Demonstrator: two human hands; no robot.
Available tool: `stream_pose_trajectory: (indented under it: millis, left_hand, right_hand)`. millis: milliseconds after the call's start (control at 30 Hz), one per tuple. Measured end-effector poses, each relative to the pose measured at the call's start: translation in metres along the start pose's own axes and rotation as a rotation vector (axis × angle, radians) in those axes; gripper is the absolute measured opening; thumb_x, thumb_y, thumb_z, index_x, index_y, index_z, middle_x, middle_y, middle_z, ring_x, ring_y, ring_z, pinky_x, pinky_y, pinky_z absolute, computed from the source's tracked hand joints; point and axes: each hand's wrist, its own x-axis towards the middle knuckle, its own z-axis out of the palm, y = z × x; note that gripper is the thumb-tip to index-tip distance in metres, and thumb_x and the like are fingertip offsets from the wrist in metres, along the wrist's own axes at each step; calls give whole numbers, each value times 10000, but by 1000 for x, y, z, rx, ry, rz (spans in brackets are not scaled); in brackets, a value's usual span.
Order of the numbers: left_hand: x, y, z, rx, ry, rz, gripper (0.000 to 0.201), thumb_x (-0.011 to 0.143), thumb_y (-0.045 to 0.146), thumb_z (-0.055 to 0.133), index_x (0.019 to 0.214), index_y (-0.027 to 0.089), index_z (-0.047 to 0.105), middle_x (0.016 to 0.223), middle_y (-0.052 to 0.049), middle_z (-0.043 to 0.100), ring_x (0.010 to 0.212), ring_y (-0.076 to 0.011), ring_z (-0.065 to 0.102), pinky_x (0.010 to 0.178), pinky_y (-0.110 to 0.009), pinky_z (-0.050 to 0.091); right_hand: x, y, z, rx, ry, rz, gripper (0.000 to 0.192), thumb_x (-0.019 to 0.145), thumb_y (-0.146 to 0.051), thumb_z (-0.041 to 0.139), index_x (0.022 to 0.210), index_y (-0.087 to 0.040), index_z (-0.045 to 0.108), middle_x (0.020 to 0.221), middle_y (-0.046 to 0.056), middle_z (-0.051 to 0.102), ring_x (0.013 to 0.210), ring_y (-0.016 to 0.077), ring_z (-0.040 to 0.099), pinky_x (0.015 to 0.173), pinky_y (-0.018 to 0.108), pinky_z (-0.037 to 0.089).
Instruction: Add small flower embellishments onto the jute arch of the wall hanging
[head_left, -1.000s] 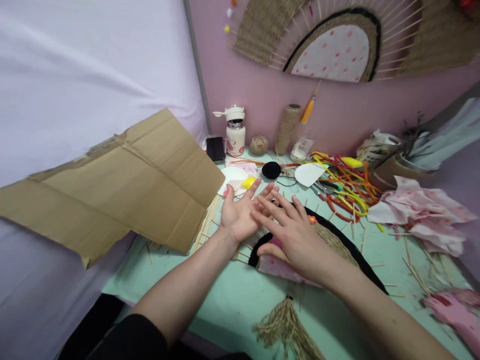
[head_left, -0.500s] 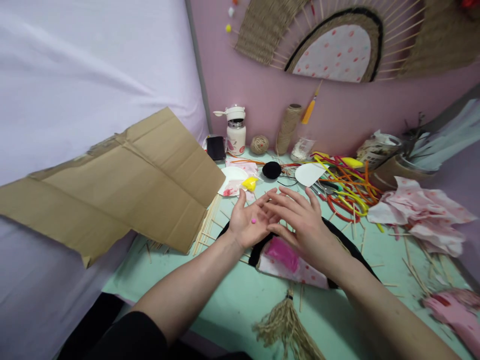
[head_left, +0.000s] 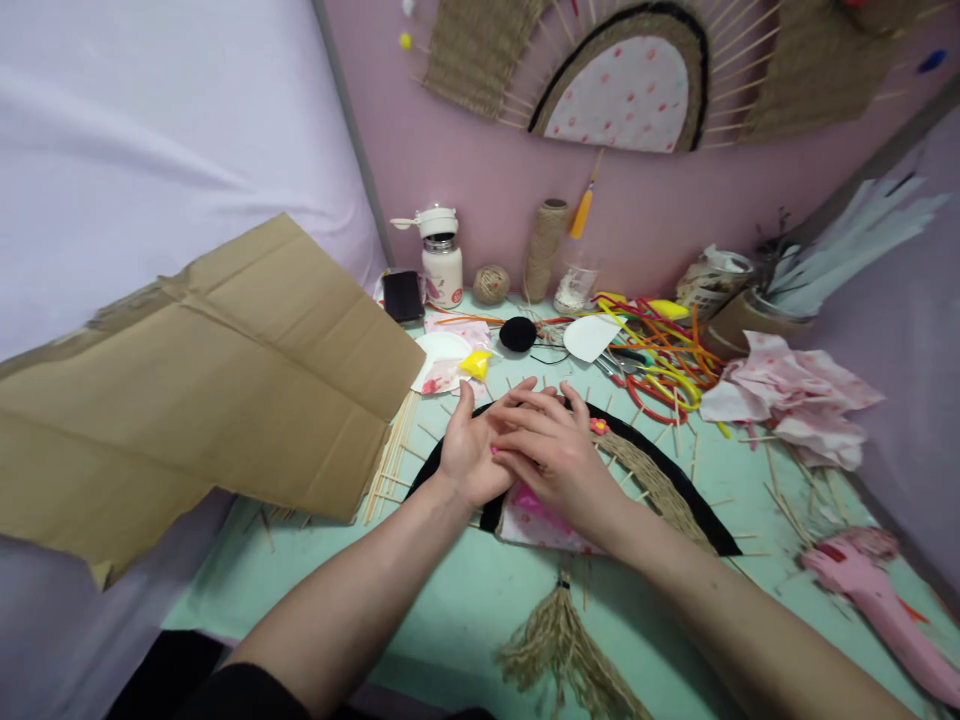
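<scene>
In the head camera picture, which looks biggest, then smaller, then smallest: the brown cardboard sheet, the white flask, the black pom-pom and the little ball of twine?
1. Creased brown cardboard sheet, by far the biggest, though it lies nearest the camera.
2. White flask with open lid.
3. Black fluffy pom-pom and round ball of tan twine look about alike; I will not rank them.

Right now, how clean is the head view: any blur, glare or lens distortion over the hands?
Head view: lighting is soft and even, with no glare; the left hand and right hand look sharp at centre; wide-angle distortion bends the edges, stretching the cardboard sheet and softening the pink glue gun.
</scene>
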Motion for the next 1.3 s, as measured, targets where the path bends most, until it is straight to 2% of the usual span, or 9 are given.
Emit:
stream_pose_trajectory:
  millis: [167,233,300,400,500,633,767,1033,1300]
  left_hand:
    - [0,3,1,-77,-2,12,778,942,660,302,1404,57,468,1030,-157,704,816,-186,690,710,-265,539]
    - [1,4,3,-85,4,42,786,931,671,317,1377,48,493,1065,-180,696,889,-216,694,764,-297,554]
    - [1,6,5,-84,33,66,794,920,685,328,1355,48,515,1149,-215,669,1074,-282,665,886,-367,548]
    - [2,7,7,-89,77,81,768,919,680,341,1333,63,539,1186,-222,657,1208,-318,607,951,-401,534]
    - [2,8,6,-87,82,92,747,923,670,347,1314,69,556,1163,-214,667,1186,-315,624,947,-407,543]
    - [3,8,4,-82,80,100,743,920,677,347,1305,81,567,1132,-206,679,1154,-306,642,940,-418,549]
    - [4,10,2,-77,92,106,743,916,684,346,1279,81,585,1114,-201,683,1126,-300,655,933,-413,554]
    - [7,13,-3,-82,89,116,726,914,678,361,1229,73,608,1099,-192,683,1094,-287,666,937,-401,557]
    - [6,15,-1,-94,111,132,739,923,676,332,1288,83,579,1075,-184,688,1070,-274,675,919,-394,563]
  right_hand:
    - [7,2,-19,-11,27,67,101,908,-233,625,867,-259,713,1117,6,752,1205,248,581,1140,559,195]
    - [9,12,-34,-43,77,115,100,910,-235,620,876,-260,711,1116,9,752,1209,249,587,1144,563,178]
    - [6,27,-48,-88,138,184,98,907,-281,625,879,-262,718,1102,28,755,1184,257,608,1137,564,200]
    - [-8,57,-57,-149,185,330,162,897,-361,624,819,-260,723,1031,39,771,1118,275,646,1123,580,212]
    - [-27,82,-48,-162,177,457,226,894,-409,597,809,-249,733,990,59,778,1084,296,657,1082,596,255]
    - [-42,98,-30,-210,85,488,244,899,-388,567,794,-242,731,1001,66,775,1107,307,643,1067,619,238]
    - [-40,98,-22,-222,33,465,230,901,-349,560,777,-249,727,993,49,775,1098,295,638,1071,606,219]
    - [-24,98,-22,-250,-31,438,220,912,-319,562,781,-247,724,1004,42,773,1099,285,627,1069,597,192]
    - [-24,99,-11,-252,-53,407,235,924,-321,544,791,-255,727,1012,37,772,1103,281,620,1079,603,179]
